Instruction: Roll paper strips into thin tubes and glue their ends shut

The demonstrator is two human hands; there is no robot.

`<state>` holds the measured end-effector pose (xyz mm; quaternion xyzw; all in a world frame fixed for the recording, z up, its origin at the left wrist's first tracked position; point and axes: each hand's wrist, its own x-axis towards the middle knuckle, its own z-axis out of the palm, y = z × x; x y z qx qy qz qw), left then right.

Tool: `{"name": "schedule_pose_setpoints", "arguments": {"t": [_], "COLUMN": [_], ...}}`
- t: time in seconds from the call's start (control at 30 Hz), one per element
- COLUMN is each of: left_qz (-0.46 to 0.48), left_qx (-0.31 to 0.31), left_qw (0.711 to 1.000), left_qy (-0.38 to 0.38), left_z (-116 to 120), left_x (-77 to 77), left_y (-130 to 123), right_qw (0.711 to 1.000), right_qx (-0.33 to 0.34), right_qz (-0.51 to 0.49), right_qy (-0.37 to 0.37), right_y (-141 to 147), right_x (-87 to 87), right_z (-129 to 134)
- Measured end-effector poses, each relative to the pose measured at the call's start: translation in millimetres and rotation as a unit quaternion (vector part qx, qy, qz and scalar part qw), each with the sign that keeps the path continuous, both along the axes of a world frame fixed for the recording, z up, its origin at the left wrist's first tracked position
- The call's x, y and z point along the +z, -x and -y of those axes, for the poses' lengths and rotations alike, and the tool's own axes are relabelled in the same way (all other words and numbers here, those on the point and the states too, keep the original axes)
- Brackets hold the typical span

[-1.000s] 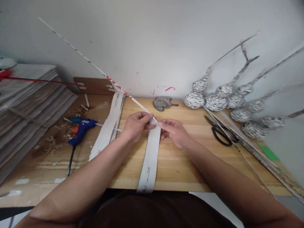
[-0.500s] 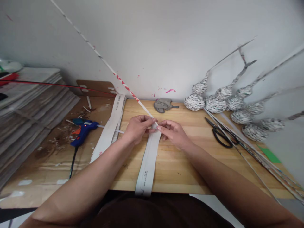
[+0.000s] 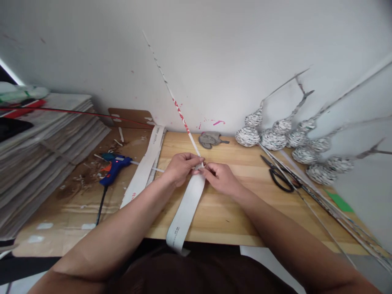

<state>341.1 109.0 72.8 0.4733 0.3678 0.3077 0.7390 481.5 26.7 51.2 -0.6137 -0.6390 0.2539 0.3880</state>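
Observation:
A long strip of white printed paper (image 3: pixel 186 208) runs from my fingers down to the table's front edge, where its lower end curls. From its upper end a thin rolled paper stick (image 3: pixel 171 94), white with red marks, slants up to the left. My left hand (image 3: pixel 183 168) pinches the stick's lower part between thumb and fingers. Close beside it, my right hand (image 3: pixel 219 176) is closed with thumb and forefinger on the strip where it narrows into the roll. The fingers partly hide that junction.
Left are a blue glue gun (image 3: pixel 116 167), stacked paper strips (image 3: pixel 147 159) and a tall newspaper pile (image 3: pixel 61 143). A grey clay-like lump (image 3: pixel 211 140) lies by the wall. To the right are black scissors (image 3: pixel 280 179), paper sticks (image 3: pixel 330 208) and several woven paper gourds (image 3: pixel 247 136).
The rolled stick stands steeper, its tip now lower and further right in view. The strip's lower end has swung left and curled. The camera view has shifted slightly.

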Motion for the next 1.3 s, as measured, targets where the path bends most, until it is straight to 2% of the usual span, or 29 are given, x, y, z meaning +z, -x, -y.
{"name": "schedule_pose_setpoints", "arguments": {"t": [0.1,0.2,0.3,0.43,0.6,0.67,0.8,0.87,1.2,1.3], "left_qz": [-0.003,-0.034,-0.101,-0.206,-0.315,-0.339,-0.356,-0.370,-0.443,-0.431], "left_qx": [0.011,0.018,0.000,-0.001,0.014,0.011,0.015,0.011,-0.019,-0.031], "left_qw": [0.999,0.995,0.981,0.931,0.836,0.818,0.809,0.797,0.695,0.690], "left_qy": [-0.033,-0.091,-0.168,-0.301,-0.448,-0.465,-0.467,-0.478,-0.565,-0.580], "left_z": [2,7,16,30,40,42,46,48,55,55], "left_x": [4.3,7.7,9.6,14.2,21.2,21.9,21.8,22.6,20.7,17.0], "left_y": [0,0,-2,-6,-6,-4,1,2,2,2], "right_qw": [1.000,0.996,0.986,0.988,0.992,0.996,0.997,0.997,0.993,0.987], "right_qx": [0.005,-0.030,-0.053,-0.041,-0.053,-0.037,-0.001,-0.006,-0.044,-0.057], "right_qz": [-0.015,-0.075,-0.118,-0.099,-0.046,-0.041,-0.045,-0.052,-0.100,-0.146], "right_qy": [0.016,-0.049,-0.106,-0.110,-0.101,-0.075,-0.054,-0.055,-0.041,-0.026], "right_y": [-8,-11,-9,-5,-7,-8,-9,-8,-4,-7], "right_x": [6.8,14.5,20.7,25.6,27.3,26.8,26.0,25.9,25.9,29.4], "right_z": [1,1,2,6,9,9,9,9,8,6]}}
